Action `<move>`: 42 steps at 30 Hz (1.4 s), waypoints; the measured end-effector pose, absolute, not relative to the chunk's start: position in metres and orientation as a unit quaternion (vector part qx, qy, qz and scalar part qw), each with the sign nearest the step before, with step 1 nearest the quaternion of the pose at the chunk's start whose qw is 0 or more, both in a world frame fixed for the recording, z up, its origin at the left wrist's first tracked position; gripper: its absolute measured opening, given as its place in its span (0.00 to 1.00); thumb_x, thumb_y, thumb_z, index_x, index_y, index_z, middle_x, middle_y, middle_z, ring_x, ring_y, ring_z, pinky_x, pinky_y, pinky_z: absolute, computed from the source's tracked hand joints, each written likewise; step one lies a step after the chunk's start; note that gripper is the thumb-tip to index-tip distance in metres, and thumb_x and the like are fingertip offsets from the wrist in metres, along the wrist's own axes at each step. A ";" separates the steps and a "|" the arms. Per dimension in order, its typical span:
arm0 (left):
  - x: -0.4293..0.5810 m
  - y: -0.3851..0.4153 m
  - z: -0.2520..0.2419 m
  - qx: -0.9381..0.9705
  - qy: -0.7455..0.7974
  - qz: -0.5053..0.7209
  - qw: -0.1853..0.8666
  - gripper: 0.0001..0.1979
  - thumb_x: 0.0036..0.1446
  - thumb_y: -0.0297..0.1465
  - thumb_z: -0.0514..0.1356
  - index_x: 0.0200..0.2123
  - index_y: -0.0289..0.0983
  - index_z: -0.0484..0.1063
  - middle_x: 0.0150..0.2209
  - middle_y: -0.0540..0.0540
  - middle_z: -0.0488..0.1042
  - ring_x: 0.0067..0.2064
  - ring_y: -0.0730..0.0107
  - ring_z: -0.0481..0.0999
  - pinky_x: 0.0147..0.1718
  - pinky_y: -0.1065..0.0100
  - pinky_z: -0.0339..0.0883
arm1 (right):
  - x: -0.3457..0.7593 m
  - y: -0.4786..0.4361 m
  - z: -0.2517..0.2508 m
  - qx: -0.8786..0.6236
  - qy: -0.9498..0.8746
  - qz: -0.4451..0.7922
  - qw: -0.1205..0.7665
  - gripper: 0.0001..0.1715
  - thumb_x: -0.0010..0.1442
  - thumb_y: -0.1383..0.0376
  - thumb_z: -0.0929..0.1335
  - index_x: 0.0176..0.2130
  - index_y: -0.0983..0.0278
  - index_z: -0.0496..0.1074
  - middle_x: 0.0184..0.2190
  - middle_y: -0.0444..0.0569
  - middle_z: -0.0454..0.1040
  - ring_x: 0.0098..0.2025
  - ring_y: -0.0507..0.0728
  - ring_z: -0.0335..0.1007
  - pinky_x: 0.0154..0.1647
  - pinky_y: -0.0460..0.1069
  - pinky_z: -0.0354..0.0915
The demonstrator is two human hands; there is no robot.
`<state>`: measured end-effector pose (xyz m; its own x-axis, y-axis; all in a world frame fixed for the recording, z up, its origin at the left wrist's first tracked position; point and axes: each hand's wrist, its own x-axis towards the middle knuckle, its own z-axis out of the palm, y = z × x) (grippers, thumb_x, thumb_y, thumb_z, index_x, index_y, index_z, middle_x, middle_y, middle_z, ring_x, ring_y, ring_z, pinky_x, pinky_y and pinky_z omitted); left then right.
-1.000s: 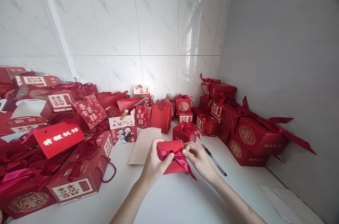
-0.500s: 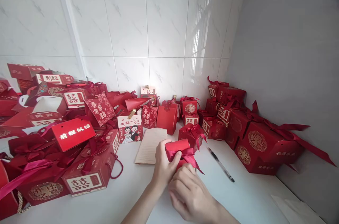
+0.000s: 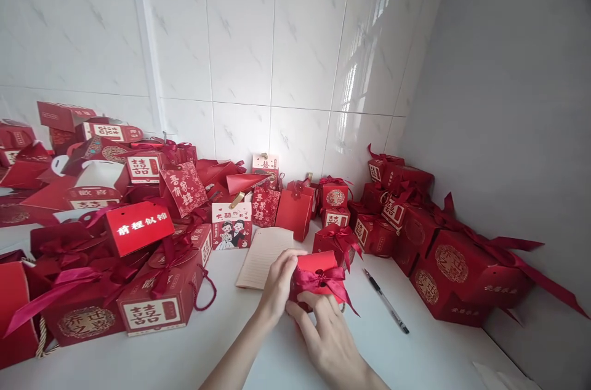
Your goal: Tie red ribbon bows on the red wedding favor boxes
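A small red gift box [image 3: 318, 261] with a crimson ribbon bow [image 3: 323, 282] across its top is between my two hands, above the white table. My left hand [image 3: 276, 285] grips its left side, thumb and fingers closed around the edge. My right hand [image 3: 329, 331] has its fingers bent against the near side, just under the bow; its fingertips are partly hidden. Right behind the box stands another red ribboned box [image 3: 333, 242]. To the left, an open lined notebook [image 3: 264, 258] lies flat, partly behind my left hand.
A black-capped pen [image 3: 385, 301] lies on the right. Stacked red boxes [image 3: 450, 267] with long ribbons line the grey wall. On the left is a large heap of red boxes [image 3: 152, 307]. A bride-and-groom box [image 3: 231, 227] stands at the back by the tiled wall.
My right hand has loosened from a tight curl at the ribbon and now rests fingers against the box's near side. The bow shows more fully. My view has shifted up and left.
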<state>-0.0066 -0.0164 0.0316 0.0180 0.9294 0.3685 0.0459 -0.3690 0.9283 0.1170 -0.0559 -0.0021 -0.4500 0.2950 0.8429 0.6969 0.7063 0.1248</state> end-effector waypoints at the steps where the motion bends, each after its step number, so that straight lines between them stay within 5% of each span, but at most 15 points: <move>1: -0.007 -0.016 0.032 0.601 0.410 0.567 0.386 0.17 0.57 0.39 0.49 0.38 0.37 0.72 0.41 0.45 0.75 0.46 0.60 0.70 0.47 0.64 0.60 | 0.116 -0.055 -0.003 -0.312 -0.812 -0.243 0.429 0.21 0.64 0.74 0.53 0.42 0.64 0.70 0.35 0.52 0.69 0.32 0.54 0.61 0.31 0.48 0.58; 10: -0.008 -0.017 0.030 0.637 0.387 0.542 0.388 0.14 0.56 0.37 0.52 0.42 0.37 0.69 0.46 0.44 0.72 0.47 0.59 0.70 0.47 0.63 0.61 | 0.125 -0.047 -0.004 -0.358 -0.810 -0.224 0.407 0.14 0.61 0.73 0.57 0.34 0.66 0.69 0.29 0.51 0.67 0.28 0.54 0.60 0.27 0.47 0.59; 23: -0.002 -0.018 0.026 0.622 0.384 0.511 0.452 0.25 0.47 0.36 0.63 0.47 0.39 0.58 0.39 0.47 0.71 0.40 0.63 0.72 0.43 0.64 0.65 | 0.134 -0.059 0.016 -0.229 -0.833 -0.172 0.474 0.10 0.60 0.75 0.62 0.40 0.67 0.70 0.29 0.48 0.72 0.30 0.53 0.63 0.30 0.47 0.62; 42: 0.003 -0.022 0.033 0.625 0.420 0.503 0.424 0.18 0.50 0.30 0.60 0.45 0.39 0.60 0.34 0.50 0.73 0.34 0.69 0.74 0.36 0.66 0.69 | 0.119 -0.061 0.003 -0.195 -0.839 -0.181 0.475 0.09 0.60 0.75 0.63 0.40 0.66 0.69 0.24 0.42 0.72 0.26 0.50 0.63 0.28 0.47 0.59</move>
<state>0.0033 -0.0220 0.0328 0.1396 0.9519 0.2729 0.0985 -0.2876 0.9527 0.1189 -0.0614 0.0032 -0.4728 0.1555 0.8674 0.4991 0.8584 0.1181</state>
